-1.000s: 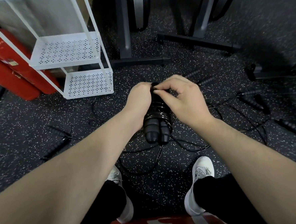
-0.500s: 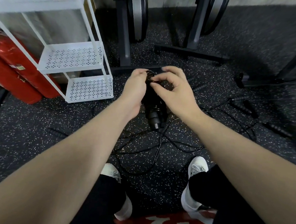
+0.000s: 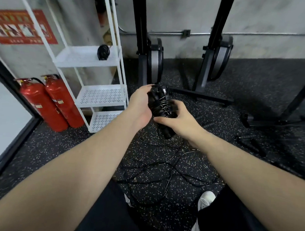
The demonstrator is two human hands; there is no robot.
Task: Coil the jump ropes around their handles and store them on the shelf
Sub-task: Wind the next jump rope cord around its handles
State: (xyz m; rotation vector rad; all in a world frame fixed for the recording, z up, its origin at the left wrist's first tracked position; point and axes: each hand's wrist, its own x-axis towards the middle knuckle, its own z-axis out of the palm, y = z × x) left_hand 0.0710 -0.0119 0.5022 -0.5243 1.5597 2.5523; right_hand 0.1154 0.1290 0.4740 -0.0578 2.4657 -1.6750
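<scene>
A black jump rope (image 3: 160, 105), its cord wound tightly round the paired handles, is held in front of me above the floor. My left hand (image 3: 139, 105) grips its upper end from the left. My right hand (image 3: 176, 117) grips the lower part from the right, fingers curled across the coils. One coiled jump rope (image 3: 103, 52) lies on an upper tray of the white shelf (image 3: 102, 98) at the left. Several loose black ropes (image 3: 164, 168) and handles (image 3: 250, 141) lie tangled on the speckled floor below and to the right.
Two red fire extinguishers (image 3: 47, 101) stand left of the shelf. Two black exercise machines (image 3: 151, 61) stand against the wall behind. My white shoes (image 3: 202, 218) and dark trousers show at the bottom. A dark frame leg (image 3: 297, 102) crosses the right side.
The view has lifted, showing more of the shelf and wall. My right hand moved from pinching the top of the bundle down to gripping its lower part. The bundle rose towards the shelf.
</scene>
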